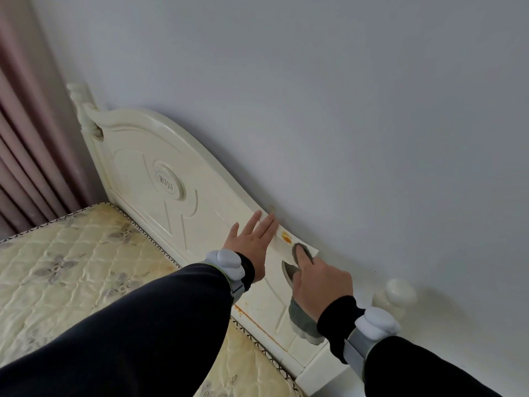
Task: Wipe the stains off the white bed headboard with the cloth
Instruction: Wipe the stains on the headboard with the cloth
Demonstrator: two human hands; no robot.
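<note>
The white headboard (160,164) runs from upper left to lower right against the wall. An orange stain (286,236) sits on its top edge. My left hand (252,242) lies flat with straight fingers on the headboard, just left of the stain. My right hand (317,279) grips a grey cloth (305,322) and presses part of it with one finger onto the top edge, just right of the stain. More orange-brown marks (243,310) run along the headboard's lower rail by the mattress.
A bare quilted mattress (71,267) with yellowish stains fills the lower left. Mauve curtains (25,156) hang at the left. The grey wall (343,110) stands behind the headboard. A rounded white bedpost knob (399,292) rises at the right end.
</note>
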